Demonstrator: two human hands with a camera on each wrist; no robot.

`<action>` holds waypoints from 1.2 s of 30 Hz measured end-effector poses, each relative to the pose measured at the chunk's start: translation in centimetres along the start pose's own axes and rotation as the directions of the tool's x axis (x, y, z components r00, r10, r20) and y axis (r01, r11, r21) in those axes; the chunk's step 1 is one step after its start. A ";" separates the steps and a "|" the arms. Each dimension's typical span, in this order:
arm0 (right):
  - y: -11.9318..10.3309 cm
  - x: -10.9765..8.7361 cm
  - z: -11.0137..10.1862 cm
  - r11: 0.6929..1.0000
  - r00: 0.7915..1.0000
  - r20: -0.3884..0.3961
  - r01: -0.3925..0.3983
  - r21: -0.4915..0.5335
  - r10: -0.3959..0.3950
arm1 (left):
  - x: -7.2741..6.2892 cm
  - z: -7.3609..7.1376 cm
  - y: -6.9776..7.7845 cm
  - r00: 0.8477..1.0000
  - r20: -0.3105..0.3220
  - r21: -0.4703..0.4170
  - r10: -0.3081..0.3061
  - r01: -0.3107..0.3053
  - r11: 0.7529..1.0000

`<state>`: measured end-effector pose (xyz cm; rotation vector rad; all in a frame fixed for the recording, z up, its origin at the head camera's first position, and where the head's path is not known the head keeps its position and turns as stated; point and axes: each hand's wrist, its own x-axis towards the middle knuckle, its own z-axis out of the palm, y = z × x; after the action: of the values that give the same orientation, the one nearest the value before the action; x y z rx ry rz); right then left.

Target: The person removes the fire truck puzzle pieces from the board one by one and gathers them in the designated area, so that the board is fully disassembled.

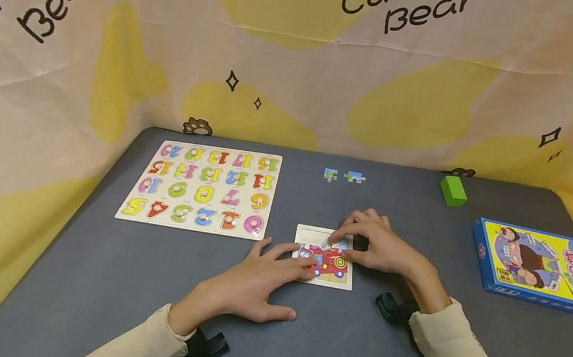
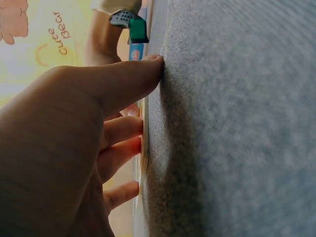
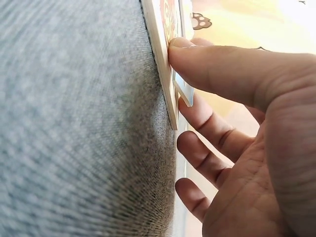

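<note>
A small framed jigsaw puzzle with a red vehicle picture lies on the grey table, its upper part partly unfilled. My left hand is spread out, with fingertips resting on the puzzle's left side and the thumb on the tabletop. Over the puzzle's upper right, my right hand pinches a light blue jigsaw piece between thumb and forefinger. That piece stands tilted against the frame's surface, and the fingers partly hide it. Two further loose jigsaw pieces lie beyond the puzzle.
To the left lies a number board with colourful digits. A green block sits near the back edge at right. In front of it, farther right, is a blue and yellow box. A printed cloth hangs behind the table.
</note>
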<state>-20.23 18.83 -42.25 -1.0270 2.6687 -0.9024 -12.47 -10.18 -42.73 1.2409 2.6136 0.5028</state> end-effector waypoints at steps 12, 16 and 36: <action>0.8 -0.1 0.0 0.997 0.999 -0.023 -0.035 0.067 0.036 | 0.0 0.1 -0.1 1.000 -0.005 -0.009 0.011 -0.011 1.000; 1.0 -0.1 -0.1 0.997 0.999 -0.020 -0.034 0.067 0.036 | 0.0 0.1 -0.1 1.000 -0.005 -0.008 0.010 -0.010 1.000; 1.4 -0.3 -0.4 0.997 0.998 -0.031 -0.050 0.064 0.052 | -0.1 -0.2 0.3 1.000 0.014 -0.007 -0.008 0.008 1.000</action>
<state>-20.92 19.97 -42.78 -0.9345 2.6608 -0.9954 -12.33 -10.12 -42.43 1.2274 2.6017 0.5003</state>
